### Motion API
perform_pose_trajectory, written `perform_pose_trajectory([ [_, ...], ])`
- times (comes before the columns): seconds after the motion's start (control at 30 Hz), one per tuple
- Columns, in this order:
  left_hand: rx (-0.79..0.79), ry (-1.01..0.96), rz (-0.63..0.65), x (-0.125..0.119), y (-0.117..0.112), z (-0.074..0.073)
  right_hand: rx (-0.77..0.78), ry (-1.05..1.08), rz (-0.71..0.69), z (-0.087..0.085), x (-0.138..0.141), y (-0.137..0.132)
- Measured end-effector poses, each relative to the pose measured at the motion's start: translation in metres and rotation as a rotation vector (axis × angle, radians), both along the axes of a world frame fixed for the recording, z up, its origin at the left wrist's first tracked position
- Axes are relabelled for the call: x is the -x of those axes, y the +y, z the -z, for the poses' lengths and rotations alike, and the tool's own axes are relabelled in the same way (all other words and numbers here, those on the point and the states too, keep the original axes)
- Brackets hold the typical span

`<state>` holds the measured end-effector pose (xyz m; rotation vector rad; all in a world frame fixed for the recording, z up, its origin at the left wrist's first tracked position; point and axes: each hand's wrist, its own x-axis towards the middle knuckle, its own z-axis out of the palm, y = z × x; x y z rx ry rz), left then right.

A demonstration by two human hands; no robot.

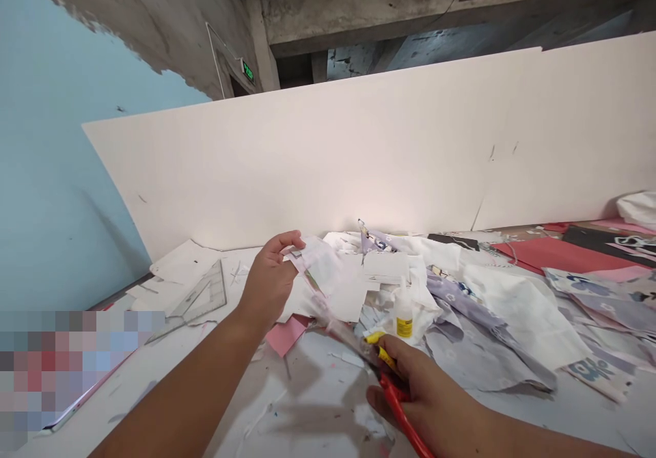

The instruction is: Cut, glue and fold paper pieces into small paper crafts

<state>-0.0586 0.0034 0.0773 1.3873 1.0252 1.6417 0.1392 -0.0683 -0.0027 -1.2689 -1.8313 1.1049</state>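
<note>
My left hand (pixel 269 281) is raised over the table and pinches a small white piece of paper (pixel 320 263) between thumb and fingers. My right hand (pixel 420 396) is closed round the red and yellow handles of a pair of scissors (pixel 392 383), low at the front. The scissor blades (pixel 333 321) point up and left toward the held paper and look blurred. A pink scrap (pixel 285 335) lies on the table just below my left hand. A small glue bottle with a yellow label (pixel 404 316) stands right of the scissors.
White paper cuttings and printed fabric pieces (pixel 492 307) cover the table. A clear set square (pixel 202 299) lies at the left. Red and pink sheets (pixel 553 253) lie at the far right. A tall white board (pixel 384 150) stands behind the table. A pixelated patch sits at the lower left.
</note>
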Motion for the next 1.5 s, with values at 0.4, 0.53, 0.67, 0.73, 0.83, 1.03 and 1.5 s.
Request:
perform_pose_trajectory([
  [0.4, -0.192, 0.177, 0.022, 0.014, 0.001, -0.004, -0.229, -0.544, 0.017, -0.009, -0.005, -0.003],
  [0.53, -0.244, 0.232, 0.041, 0.002, -0.010, -0.001, -0.160, -0.478, -0.055, -0.014, -0.006, -0.006],
  [0.67, -0.269, 0.246, 0.083, -0.004, -0.019, -0.001, -0.035, -0.283, -0.056, -0.006, -0.008, -0.003],
  [0.73, -0.265, 0.243, 0.112, -0.006, -0.022, -0.001, 0.109, -0.135, -0.033, 0.000, -0.009, 0.001],
  [0.83, -0.228, 0.256, 0.181, -0.010, -0.025, 0.003, 0.154, 0.270, -0.095, 0.001, -0.010, 0.005],
  [1.03, -0.242, 0.532, 0.300, -0.023, -0.032, 0.020, 0.275, 0.725, -0.267, -0.007, -0.004, 0.004],
  [1.5, 0.377, 0.099, 0.389, -0.040, -0.024, 0.036, 0.374, 0.643, -0.127, 0.008, -0.004, 0.007],
])
